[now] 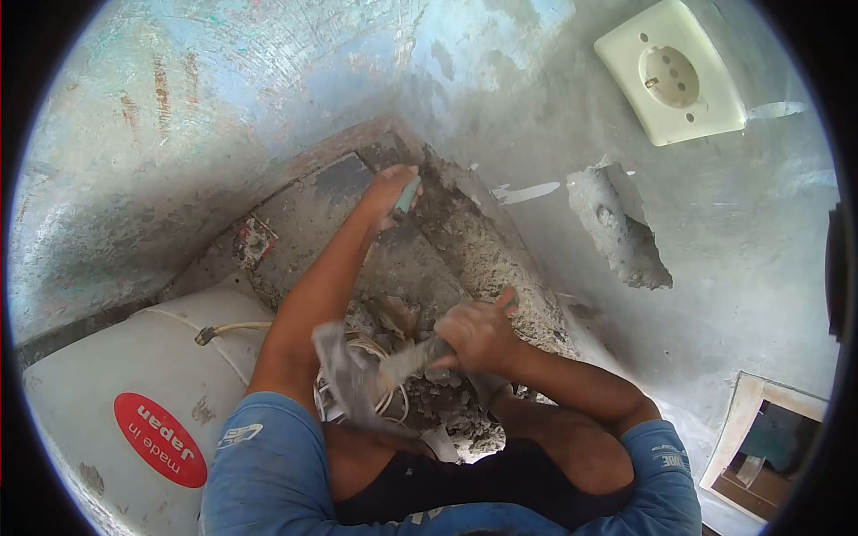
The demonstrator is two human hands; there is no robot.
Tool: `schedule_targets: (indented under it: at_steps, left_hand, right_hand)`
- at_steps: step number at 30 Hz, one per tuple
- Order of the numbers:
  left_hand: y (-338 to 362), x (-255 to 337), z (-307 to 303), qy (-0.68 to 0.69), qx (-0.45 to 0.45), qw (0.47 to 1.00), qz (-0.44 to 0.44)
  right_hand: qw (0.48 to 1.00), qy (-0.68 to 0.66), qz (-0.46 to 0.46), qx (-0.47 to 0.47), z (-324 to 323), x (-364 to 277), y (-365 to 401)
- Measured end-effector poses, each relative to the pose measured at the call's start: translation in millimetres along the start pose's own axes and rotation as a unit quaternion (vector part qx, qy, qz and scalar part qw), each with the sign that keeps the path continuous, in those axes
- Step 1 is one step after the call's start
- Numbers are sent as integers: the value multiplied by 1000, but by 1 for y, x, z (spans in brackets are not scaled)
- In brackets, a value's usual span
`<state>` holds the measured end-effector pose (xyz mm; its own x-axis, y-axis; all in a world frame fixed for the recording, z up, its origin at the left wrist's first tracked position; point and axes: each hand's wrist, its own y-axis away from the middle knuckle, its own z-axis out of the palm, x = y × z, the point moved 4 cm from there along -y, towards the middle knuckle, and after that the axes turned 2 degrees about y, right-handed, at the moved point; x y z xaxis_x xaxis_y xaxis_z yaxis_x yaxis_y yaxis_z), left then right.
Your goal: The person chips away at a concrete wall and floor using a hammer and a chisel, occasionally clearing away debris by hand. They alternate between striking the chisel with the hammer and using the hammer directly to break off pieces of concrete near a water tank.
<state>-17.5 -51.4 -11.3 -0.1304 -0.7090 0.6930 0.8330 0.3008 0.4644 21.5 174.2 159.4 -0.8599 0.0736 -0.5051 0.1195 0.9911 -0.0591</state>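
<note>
My left hand [390, 195] is closed around a green chisel [407, 198], held against the broken floor edge in the corner. The hand hides its far end. My right hand [478, 334] grips the handle of a hammer [350, 371], whose head is smeared by motion and sits low and left of the hand, apart from the chisel. Beneath both hands lies a grey floor slab [407, 263], with a strip of rough, chipped concrete [483, 246] along the right wall. Rubble [469, 427] has gathered between my legs.
On the left stands a white bucket [76, 384] with a red "made in Japan" label. A pale cable [246, 326] coils beside it. The right wall carries a power socket [670, 76] and a patch of broken plaster [617, 228]. A framed opening [728, 429] is at lower right.
</note>
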Motion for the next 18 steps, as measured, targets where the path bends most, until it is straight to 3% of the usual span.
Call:
schedule_targets:
  at_steps: [1, 2, 4, 5, 7, 8, 9, 10, 11, 15, 16, 17, 18]
  left_hand:
    - [-2, 3, 1, 9, -3, 1000, 2]
    - [-2, 5, 2, 17, -4, 1000, 2]
    - [-3, 5, 1, -10, 0, 1000, 8]
    - [-4, 4, 2, -31, 5, 999, 14]
    - [-11, 10, -2, -55, 4, 998, 26]
    - [-12, 2, -3, -69, 4, 997, 23]
    - [-11, -2, 0, -63, 5, 998, 18]
    - [-9, 1, 1, -15, -1, 1000, 15]
    - [-5, 4, 5, 28, -9, 999, 12]
    - [-7, 0, 2, 44, 7, 999, 0]
    - [-5, -1, 2, -13, 15, 1000, 10]
    - [-7, 4, 2, -69, 22, 997, 28]
    - [-11, 11, 2, -76, 17, 996, 33]
  right_hand:
    - [991, -23, -131, 23, -8, -11, -4]
    - [991, -24, -132, 25, 0, 4, -1]
    - [998, 55, 27, -20, 22, 51, 5]
    - [998, 58, 26, -19, 25, 52, 9]
    - [935, 20, 322, -145, 29, 60, 4]
    - [953, -11, 293, -82, 28, 45, 3]
    - [951, -10, 296, -89, 20, 36, 3]
    - [993, -18, 110, -37, 5, 10, -6]
    - [996, -27, -78, 23, -5, -12, -7]
    - [984, -55, -167, 31, 4, 11, 0]
    - [995, -3, 80, -57, 16, 46, -5]
    - [936, 54, 318, -139, 22, 77, 1]
    - [938, 26, 324, -123, 20, 61, 1]
